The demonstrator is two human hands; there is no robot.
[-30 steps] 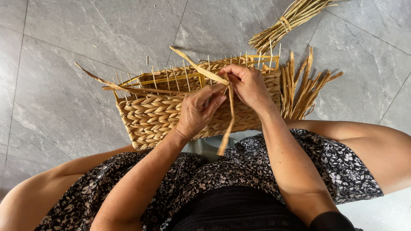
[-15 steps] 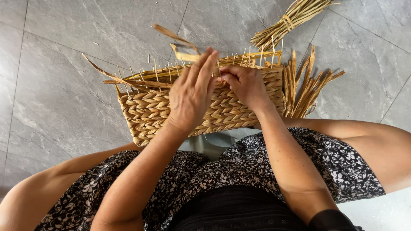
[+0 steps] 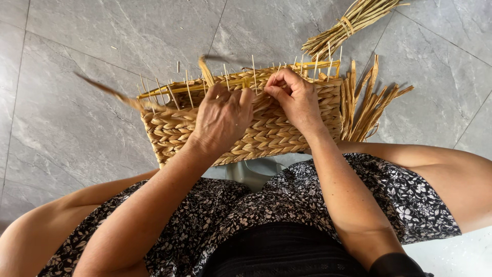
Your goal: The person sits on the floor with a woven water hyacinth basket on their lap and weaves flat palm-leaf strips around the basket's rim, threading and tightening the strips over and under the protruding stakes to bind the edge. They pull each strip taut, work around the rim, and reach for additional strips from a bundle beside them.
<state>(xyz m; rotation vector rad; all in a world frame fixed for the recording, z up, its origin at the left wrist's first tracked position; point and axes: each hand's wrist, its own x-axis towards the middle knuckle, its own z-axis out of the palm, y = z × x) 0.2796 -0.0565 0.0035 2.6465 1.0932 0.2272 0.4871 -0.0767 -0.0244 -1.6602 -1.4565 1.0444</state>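
Braided straw basket, hands pinching strands

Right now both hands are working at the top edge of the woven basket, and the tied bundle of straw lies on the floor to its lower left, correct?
Not quite. The head view shows the tied bundle at the basket's upper right; the left hand and right hand are at its top edge.

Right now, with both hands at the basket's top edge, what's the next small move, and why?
Probably pull the loose strand snug behind the next upright stake. The left hand presses the woven basket wall while the right hand pinches at the rim, and the strand's end sticks up, not tucked in.
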